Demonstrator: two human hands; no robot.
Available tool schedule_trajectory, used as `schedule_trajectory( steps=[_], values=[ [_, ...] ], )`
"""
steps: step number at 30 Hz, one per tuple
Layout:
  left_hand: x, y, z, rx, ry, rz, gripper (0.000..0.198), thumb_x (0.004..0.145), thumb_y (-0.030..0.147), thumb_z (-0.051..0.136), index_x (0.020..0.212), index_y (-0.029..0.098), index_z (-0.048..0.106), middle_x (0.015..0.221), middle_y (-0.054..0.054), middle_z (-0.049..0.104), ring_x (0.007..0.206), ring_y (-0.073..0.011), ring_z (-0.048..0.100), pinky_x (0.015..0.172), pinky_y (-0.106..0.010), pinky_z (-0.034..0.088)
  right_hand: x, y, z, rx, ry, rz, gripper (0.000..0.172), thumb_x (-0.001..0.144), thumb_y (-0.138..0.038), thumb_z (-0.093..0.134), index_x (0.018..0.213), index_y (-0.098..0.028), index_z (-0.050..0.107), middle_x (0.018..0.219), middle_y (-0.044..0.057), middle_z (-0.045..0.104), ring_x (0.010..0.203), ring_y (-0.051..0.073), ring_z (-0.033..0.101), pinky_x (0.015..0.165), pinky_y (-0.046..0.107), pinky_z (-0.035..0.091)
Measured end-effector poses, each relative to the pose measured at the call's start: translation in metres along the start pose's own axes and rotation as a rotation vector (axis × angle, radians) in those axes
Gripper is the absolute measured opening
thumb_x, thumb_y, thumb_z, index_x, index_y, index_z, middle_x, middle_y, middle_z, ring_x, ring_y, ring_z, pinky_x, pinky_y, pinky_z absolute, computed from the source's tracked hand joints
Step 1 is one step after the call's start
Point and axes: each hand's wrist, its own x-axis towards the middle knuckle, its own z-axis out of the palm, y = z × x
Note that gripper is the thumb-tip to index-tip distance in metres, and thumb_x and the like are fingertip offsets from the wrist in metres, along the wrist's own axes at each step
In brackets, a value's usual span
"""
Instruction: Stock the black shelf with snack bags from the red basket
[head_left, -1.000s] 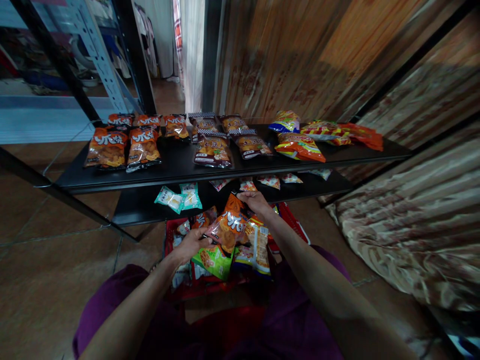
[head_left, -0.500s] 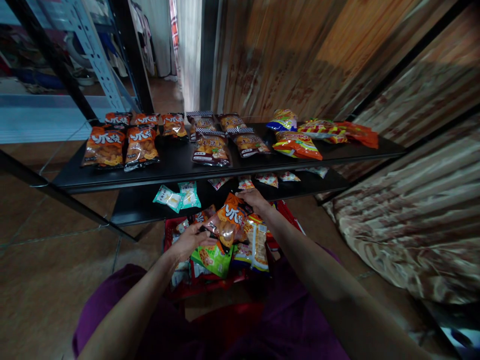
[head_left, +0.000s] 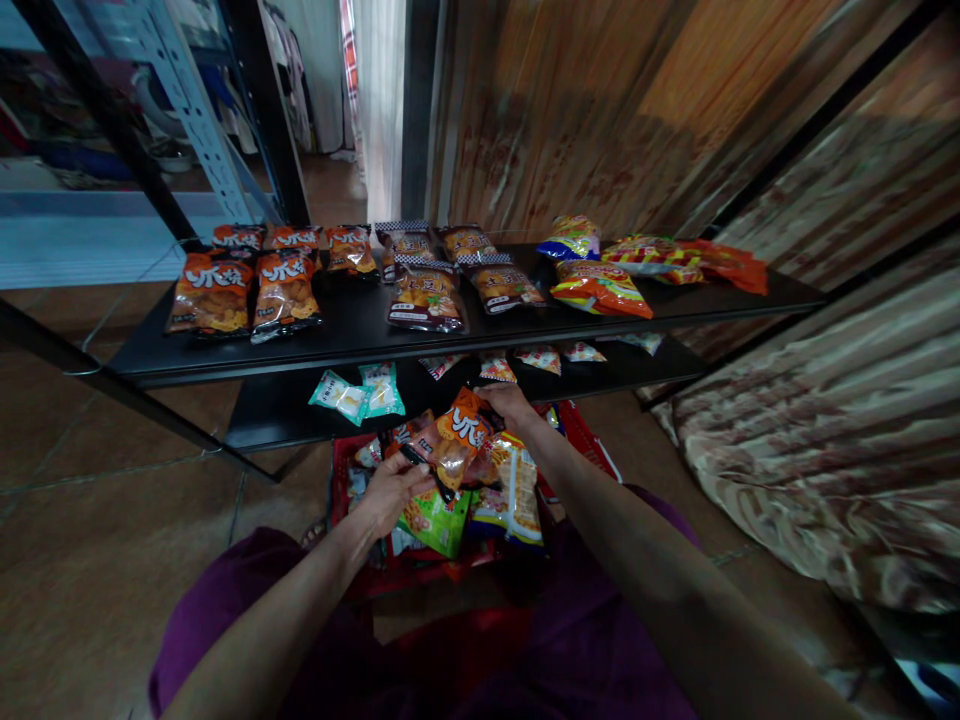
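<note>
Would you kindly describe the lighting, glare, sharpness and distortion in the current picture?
Head view: dim, with a warm patch on the curtain; head view: glints on the red-orange packet; head view: held orange bag slightly soft; head view: leaning shelf post suggests wide-angle distortion.

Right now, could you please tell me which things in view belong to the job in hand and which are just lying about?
Likely in use:
orange snack bag, between left grip and right grip
red basket with packets
upper black shelf with matching orange bags

Probably just lying about:
patterned curtain, right
hanging clothes, upper left
</note>
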Motion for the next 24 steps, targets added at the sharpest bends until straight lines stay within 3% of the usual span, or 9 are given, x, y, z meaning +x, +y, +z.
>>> schedule_trajectory(
  steps=[7, 16, 24],
  values=[
    [-0.005, 0.003, 0.001, 0.116, 0.011, -0.022, 0.04, 0.05, 0.029, 0.087, 0.076, 0.012, 0.062, 0.069, -0.002, 0.067, 0.06, -0.0144, 0.064, 0.07, -0.034, 0.056, -0.003, -0.009, -0.004, 0.011, -0.049, -0.008, 0.01, 0.065, -0.023, 0.068, 0.063, -0.015, 0.063, 0.047, -0.003, 0.057, 0.042, 0.01, 0.049, 0.04, 0.02, 0.039],
    [-0.013, 0.01, 0.002, 0.099, -0.07, -0.108, 0.04, 0.05, 0.027, 0.087, 0.077, 0.012, 0.062, 0.069, -0.004, 0.069, 0.063, -0.0173, 0.067, 0.067, -0.032, 0.055, 0.007, -0.003, -0.004, 0.029, -0.131, -0.02, 0.009, 0.066, -0.021, 0.071, 0.065, -0.016, 0.065, 0.053, -0.001, 0.063, 0.047, 0.012, 0.055, 0.05, 0.023, 0.046],
    [-0.012, 0.009, 0.0, 0.088, -0.087, -0.126, 0.037, 0.05, 0.025, 0.087, 0.073, 0.012, 0.061, 0.069, -0.006, 0.069, 0.066, -0.0192, 0.068, 0.068, -0.032, 0.054, 0.012, -0.002, -0.006, -0.009, -0.127, -0.018, 0.012, 0.063, -0.022, 0.075, 0.065, -0.015, 0.066, 0.052, 0.0, 0.063, 0.047, 0.011, 0.055, 0.05, 0.023, 0.046]
  ],
)
